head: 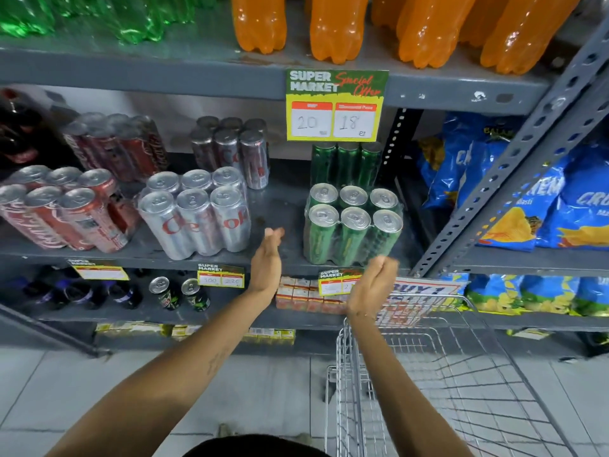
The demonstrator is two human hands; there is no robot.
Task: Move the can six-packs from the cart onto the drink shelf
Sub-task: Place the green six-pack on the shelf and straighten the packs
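A green can six-pack [352, 225] stands upright at the front of the grey drink shelf [280, 209], with another green pack [346, 163] behind it. To its left sit a silver six-pack [194, 216] and a red six-pack [62, 212], both tilted. My left hand [267, 258] hovers at the shelf edge just left of the green pack, fingers apart, holding nothing. My right hand [370, 285] is just below the pack's right corner, loosely curled and empty. The wire cart [428, 374] stands below my right arm and looks empty.
Orange bottles [333, 24] and green bottles [99, 14] fill the shelf above. A yellow price sign [334, 105] hangs from that shelf's edge. Blue chip bags [527, 199] sit right of the slanted steel upright [514, 159]. Small cans and cartons occupy the lower shelf.
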